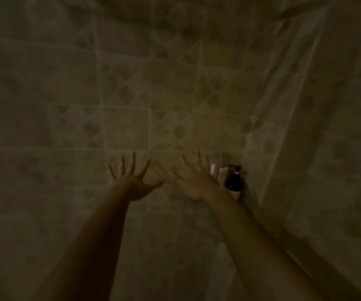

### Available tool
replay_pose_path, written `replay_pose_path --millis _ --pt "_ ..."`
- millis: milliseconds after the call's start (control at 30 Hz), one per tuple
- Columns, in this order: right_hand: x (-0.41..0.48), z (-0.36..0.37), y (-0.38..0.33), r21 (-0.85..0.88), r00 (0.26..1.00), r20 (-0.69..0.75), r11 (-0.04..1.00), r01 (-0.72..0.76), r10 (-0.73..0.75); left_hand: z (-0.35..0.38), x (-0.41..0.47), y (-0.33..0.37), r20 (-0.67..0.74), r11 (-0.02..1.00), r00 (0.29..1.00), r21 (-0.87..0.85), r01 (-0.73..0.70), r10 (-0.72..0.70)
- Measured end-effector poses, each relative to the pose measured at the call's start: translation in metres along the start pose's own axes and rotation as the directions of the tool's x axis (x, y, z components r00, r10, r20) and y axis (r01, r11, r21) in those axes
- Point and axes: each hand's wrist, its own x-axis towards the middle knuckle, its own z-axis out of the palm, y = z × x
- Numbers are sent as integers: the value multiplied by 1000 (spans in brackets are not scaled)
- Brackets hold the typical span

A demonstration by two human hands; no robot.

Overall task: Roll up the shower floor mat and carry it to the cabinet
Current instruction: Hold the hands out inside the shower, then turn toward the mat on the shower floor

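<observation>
The scene is very dim. Both my arms reach forward into a tiled shower. My left hand (133,181) is held out with its fingers spread wide and holds nothing. Just to its right, my right hand (194,181) is also spread open and empty. The two thumbs almost meet. The floor below the hands is dark and blurred, and I cannot make out the shower floor mat. No cabinet is in view.
A tiled wall (153,94) with a diamond pattern fills the view ahead. A translucent shower curtain (294,105) hangs on the right. A dark pump bottle (233,180) and a pale bottle (215,171) stand in the corner right of my right hand.
</observation>
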Motion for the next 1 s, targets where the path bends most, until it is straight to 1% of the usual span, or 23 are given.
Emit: replay_pose_path --millis 33,67,100,133,167,200,233,267,300,367,400,433,467,533,567,633,667,733,767,833,1000 --pt "14 10 -11 25 995 13 994 103 -103 -1 -9 -19 -27 997 997 25 68 -68" --pt "26 19 -22 -11 977 -6 977 212 -212 0 -22 -35 -33 989 989 31 145 -144" --pt "31 16 -21 -67 969 -44 968 240 -243 -3 -22 -34 -15 988 988 32 154 -153" --pt "42 31 -41 -47 951 12 950 308 -308 -8 -38 -56 -13 966 968 66 250 -249" --pt "51 45 -62 -15 936 64 937 349 -347 -9 -58 -75 -4 937 939 75 343 -343" --pt "54 43 -62 -40 946 75 947 319 -315 -11 -57 -73 11 938 941 79 337 -339" --pt "57 59 -86 -17 930 135 938 347 -341 -12 -76 -93 1 909 913 88 407 -408" --pt "58 76 -112 2 906 158 917 398 -393 -14 -100 -110 -10 874 878 88 478 -479" --pt "61 75 -113 -5 912 143 921 390 -385 -16 -100 -110 -7 871 874 88 484 -486" --pt "45 106 -158 64 839 211 864 500 -501 -20 -148 -144 -46 779 787 124 615 -615" --pt "34 120 -180 82 798 263 837 541 -542 -21 -173 -157 -54 737 747 131 663 -662" --pt "20 137 -204 91 757 283 802 590 -589 -21 -203 -175 -53 686 696 125 716 -716" --pt "18 139 -205 75 756 264 794 603 -599 -24 -204 -178 -52 683 692 117 721 -720" --pt "-13 173 -260 149 650 340 722 676 -679 -25 -267 -209 -70 563 572 112 819 -817" --pt "-10 174 -259 144 649 327 715 684 -687 -26 -265 -207 -68 564 573 115 818 -817" --pt "-51 203 -308 214 547 372 643 735 -750 -24 -325 -234 -61 454 463 115 883 -884" --pt "-52 204 -309 212 549 358 638 740 -755 -22 -326 -234 -53 460 468 117 880 -882" --pt "-88 229 -348 256 457 408 580 774 -790 -22 -377 -256 -31 387 392 114 915 -919" --pt "-95 234 -354 257 438 418 566 784 -796 -19 -387 -261 -38 383 388 96 919 -921" --pt "-122 253 -375 279 380 433 523 806 -817 -16 -417 -278 -33 333 337 83 939 -941" --pt "-178 305 -416 319 244 495 436 842 -834 11 -477 -317 -19 247 248 31 969 -969"
